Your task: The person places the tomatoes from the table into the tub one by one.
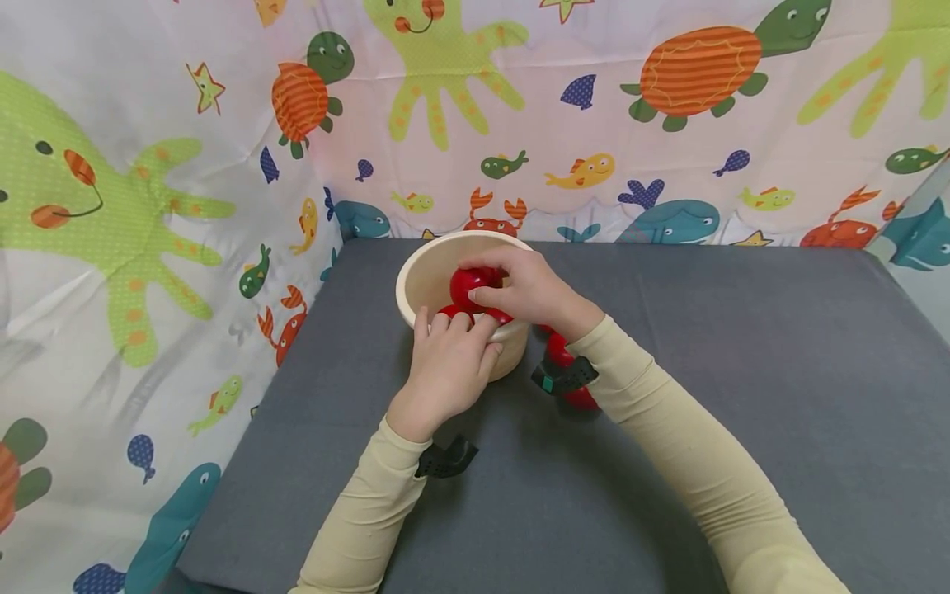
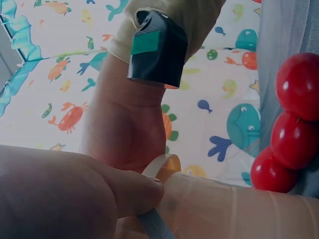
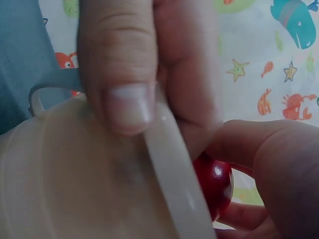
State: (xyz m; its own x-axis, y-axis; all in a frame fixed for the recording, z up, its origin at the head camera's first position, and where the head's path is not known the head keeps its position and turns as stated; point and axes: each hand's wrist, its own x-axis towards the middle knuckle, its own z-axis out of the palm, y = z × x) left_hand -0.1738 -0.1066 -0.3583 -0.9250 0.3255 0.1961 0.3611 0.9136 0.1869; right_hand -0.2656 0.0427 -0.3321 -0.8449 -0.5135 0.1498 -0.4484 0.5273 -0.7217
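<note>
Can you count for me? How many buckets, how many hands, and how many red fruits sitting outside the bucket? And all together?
Bucket: 1
Left hand and right hand: 2
Red fruits outside the bucket: 3
Total: 6

No lettering, brand, label or number readable in any view. Nearest to a sign: small plain green rectangular patch (image 2: pixel 145 43) on black wrist strap (image 2: pixel 172 62), right arm; no characters made out. White fabric backdrop (image 1: pixel 549 107) bears printed coloured sea animals only. Cream round bucket (image 1: pixel 512 353), glossy red balls (image 2: pixel 294 139): no legible marking.
</note>
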